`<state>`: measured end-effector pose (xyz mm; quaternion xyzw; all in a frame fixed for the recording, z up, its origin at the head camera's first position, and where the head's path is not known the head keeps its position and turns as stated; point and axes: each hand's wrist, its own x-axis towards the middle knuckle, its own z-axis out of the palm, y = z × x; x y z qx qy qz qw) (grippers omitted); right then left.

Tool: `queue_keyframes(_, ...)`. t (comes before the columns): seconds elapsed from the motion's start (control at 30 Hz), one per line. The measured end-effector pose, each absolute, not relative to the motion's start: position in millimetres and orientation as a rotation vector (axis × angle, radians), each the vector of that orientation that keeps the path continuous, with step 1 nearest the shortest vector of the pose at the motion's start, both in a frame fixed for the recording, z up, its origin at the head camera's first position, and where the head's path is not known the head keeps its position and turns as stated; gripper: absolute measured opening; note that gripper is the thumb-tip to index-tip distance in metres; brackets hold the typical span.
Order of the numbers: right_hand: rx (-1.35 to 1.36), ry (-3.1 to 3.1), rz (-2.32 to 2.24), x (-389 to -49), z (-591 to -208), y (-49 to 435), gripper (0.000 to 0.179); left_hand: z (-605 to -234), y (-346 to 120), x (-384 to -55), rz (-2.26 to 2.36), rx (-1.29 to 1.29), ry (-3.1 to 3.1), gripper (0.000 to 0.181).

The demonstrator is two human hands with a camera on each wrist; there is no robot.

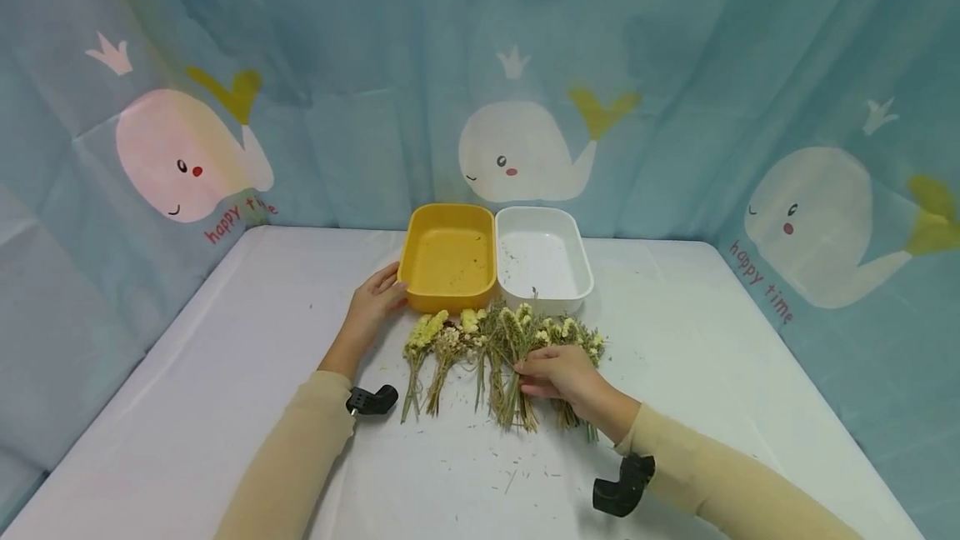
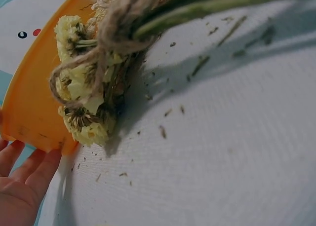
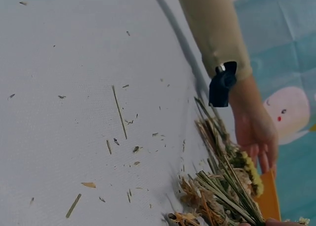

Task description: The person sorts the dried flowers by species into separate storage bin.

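My left hand (image 1: 371, 305) rests on the left side of a yellow plastic tub (image 1: 447, 252). In the left wrist view its fairly straight fingers (image 2: 42, 169) touch the tub's outer wall. My right hand (image 1: 566, 375) pinches the stems of a bunch of dried flowers (image 1: 512, 398) in the middle of a row. Bunches with yellow flower heads (image 1: 426, 330) lie to the left, and others partly hidden behind my right hand lie to its right. Twine (image 2: 106, 38) ties one bunch in the left wrist view. My right fingers barely show in the right wrist view.
A white tub (image 1: 542, 261) stands against the yellow one's right side. Crumbs and bits of stem (image 1: 510, 482) are scattered over the white table (image 1: 675, 340), and some lie inside both tubs. A blue curtain with whales (image 1: 525, 152) encloses the table.
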<state>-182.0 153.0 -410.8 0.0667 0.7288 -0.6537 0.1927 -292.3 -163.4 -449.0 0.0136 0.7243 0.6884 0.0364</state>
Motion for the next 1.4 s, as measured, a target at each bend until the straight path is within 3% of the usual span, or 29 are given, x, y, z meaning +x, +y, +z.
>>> queue_keyframes(0.37, 0.178, 2.008, -1.862, -176.1, -400.8, 158.4, 0.026, -432.8, -159.6, -287.6, 2.197, -0.033, 2.093, 0.063)
queue_keyframes(0.6, 0.139, 2.013, -1.902, -180.3, -395.6, 161.4, 0.020, -449.8, -162.1, -299.9, 2.191, -0.006, 2.138, 0.061)
queue_keyframes(0.73, 0.112, 2.034, -1.908, -181.3, -390.4, 162.0, 0.023, -440.6, -160.8, -293.0, 2.179, -0.025, 2.127, 0.062)
queue_keyframes(1.03, 0.106, 2.083, -1.911, -199.0, -377.9, 166.7, 0.018, -434.1, -158.7, -285.6, 2.197, -0.022, 2.111, 0.064)
queue_keyframes(1.4, 0.097, 2.085, -1.946, -227.2, -364.8, 169.1, 0.039, -459.7, -161.7, -296.2, 2.189, 0.005, 2.214, 0.069)
